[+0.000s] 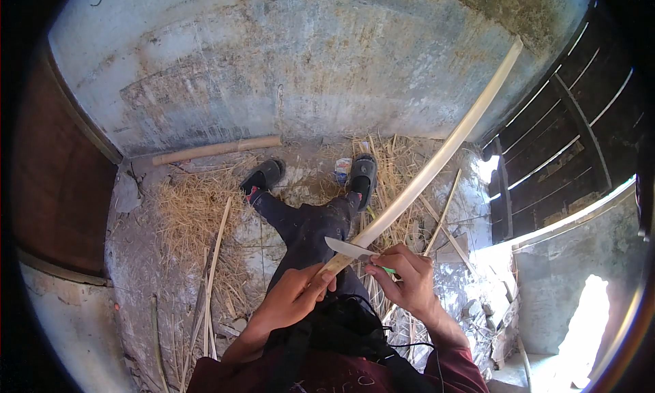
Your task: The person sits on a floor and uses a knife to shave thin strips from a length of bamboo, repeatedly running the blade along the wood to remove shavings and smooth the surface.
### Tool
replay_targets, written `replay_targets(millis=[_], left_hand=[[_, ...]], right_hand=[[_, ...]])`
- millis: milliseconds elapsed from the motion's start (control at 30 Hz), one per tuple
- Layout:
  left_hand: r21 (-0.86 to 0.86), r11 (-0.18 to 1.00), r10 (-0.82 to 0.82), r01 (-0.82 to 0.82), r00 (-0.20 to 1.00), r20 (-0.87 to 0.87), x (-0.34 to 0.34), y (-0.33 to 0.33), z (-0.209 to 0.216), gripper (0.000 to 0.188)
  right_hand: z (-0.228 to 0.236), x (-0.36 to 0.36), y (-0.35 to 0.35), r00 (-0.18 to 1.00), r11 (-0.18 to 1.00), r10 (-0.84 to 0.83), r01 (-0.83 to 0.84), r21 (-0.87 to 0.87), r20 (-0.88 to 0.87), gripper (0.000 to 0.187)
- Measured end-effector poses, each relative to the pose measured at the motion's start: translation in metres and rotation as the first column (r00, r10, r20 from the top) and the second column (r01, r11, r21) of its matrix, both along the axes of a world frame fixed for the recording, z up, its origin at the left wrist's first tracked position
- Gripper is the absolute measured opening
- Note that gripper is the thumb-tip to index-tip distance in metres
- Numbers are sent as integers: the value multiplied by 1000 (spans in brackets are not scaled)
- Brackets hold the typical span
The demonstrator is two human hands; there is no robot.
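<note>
A long, pale split bamboo strip (437, 162) runs from my lap up and away to the right, its far end against the wall. My left hand (292, 296) is closed round its near end, thumb along the top. In my right hand (411, 281) is a knife (349, 249) with a bright blade and a green handle, mostly covered by my fingers. The blade lies across the strip just beyond my left hand, its tip pointing left. The strip passes over my dark trousers, between my hands and my right foot.
Shavings (194, 209) lie heaped on the floor left of my feet, with more around the right slipper (363, 173). A bamboo pole (217, 149) rests along the stained wall (307, 65). Thin strips (218, 263) lie at left. A slatted dark gate (552, 134) stands at right, rubble below it.
</note>
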State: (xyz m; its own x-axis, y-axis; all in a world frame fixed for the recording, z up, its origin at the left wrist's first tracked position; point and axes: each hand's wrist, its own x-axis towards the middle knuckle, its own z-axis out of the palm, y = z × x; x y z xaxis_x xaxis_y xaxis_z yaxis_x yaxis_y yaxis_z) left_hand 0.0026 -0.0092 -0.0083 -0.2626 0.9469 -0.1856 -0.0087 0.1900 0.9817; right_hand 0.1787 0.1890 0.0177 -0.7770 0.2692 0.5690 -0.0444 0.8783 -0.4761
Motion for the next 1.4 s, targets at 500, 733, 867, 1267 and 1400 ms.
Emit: replay_targets(millis=[500, 733, 867, 1267, 1400], left_hand=[[-18, 1000, 10, -10, 1000, -3, 1, 0, 0, 45], [-28, 999, 14, -14, 1000, -5, 1, -1, 1, 45], [19, 1000, 23, -23, 999, -31, 2, 0, 3, 45], [81, 996, 37, -29, 994, -105, 4, 3, 3, 53], [75, 997, 29, -19, 990, -135, 3, 3, 4, 44]], right_hand=[[-2, 2, -5, 999, 998, -51, 52, 39, -12, 19], [5, 1, -6, 998, 997, -53, 55, 56, -35, 20], [6, 2, -6, 997, 995, -67, 69, 74, -33, 21], [13, 5, -10, 993, 992, -121, 121, 35, 4, 18], [12, 4, -5, 994, 992, -95, 99, 80, -51, 19]])
